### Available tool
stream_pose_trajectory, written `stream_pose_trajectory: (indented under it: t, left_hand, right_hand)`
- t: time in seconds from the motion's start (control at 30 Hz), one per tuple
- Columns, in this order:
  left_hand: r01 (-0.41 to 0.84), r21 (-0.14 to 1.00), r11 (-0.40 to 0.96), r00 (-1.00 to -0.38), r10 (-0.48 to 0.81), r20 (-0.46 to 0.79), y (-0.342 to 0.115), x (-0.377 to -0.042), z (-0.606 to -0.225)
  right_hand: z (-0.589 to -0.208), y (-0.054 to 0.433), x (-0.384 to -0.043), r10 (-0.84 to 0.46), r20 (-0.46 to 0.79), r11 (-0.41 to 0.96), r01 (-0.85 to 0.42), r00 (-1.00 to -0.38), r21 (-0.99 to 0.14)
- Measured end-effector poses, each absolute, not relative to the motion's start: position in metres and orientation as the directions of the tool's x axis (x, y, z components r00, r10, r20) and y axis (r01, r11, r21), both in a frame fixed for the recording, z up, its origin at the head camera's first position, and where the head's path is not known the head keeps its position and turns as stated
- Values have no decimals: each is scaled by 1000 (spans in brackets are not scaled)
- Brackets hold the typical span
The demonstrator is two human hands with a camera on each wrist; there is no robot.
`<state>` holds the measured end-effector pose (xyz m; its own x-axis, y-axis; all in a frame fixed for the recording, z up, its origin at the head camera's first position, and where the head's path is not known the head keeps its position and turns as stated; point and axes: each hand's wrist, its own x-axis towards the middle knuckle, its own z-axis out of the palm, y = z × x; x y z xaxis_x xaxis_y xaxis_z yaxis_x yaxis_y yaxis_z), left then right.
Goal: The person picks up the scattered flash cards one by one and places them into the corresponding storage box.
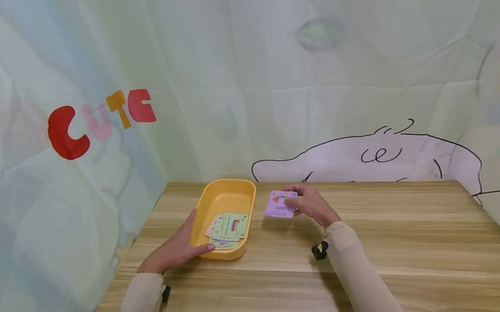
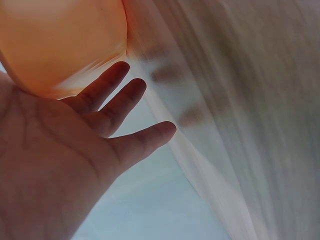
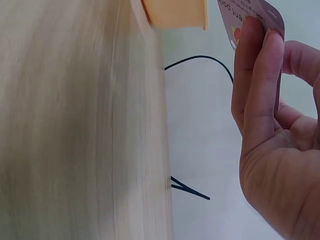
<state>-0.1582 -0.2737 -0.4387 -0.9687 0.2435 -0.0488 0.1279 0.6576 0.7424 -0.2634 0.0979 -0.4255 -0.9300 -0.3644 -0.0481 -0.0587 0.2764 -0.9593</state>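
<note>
A purple card [image 1: 280,204] printed with "ZOO" and a small colourful picture is pinched between the thumb and fingers of my right hand [image 1: 309,203], to the right of the yellow plastic box [image 1: 229,185]. The right wrist view shows the card [image 3: 267,14] from its other side, fingers laid along it. My left hand [image 1: 178,245] grips the box at its near left corner, the thumb at the near rim. Several of its fingers [image 2: 142,142] spread free below the box wall in the left wrist view. Overlapping green, pink and purple cards [image 1: 229,227] lie inside the box's near end.
Both hands work above a wood-grain table [image 1: 382,262]. A pale fabric backdrop [image 1: 238,78] with "CUTE" lettering and a line-drawn figure hangs along the table's far and left edges. A dark strap device [image 1: 320,250] sits on the right wrist.
</note>
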Motion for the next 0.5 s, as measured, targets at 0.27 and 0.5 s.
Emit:
stream_pose_trajectory:
  t: [0.27, 0.5]
  left_hand:
    - [152, 741, 654, -967, 253, -26, -274, -159, -440]
    - [154, 737, 658, -968, 251, -22, -273, -159, -441]
  right_hand:
    - [-423, 94, -263, -387, -34, 267, -77, -922, -961]
    - [-421, 89, -262, -395, -29, 255, -79, -918, -964]
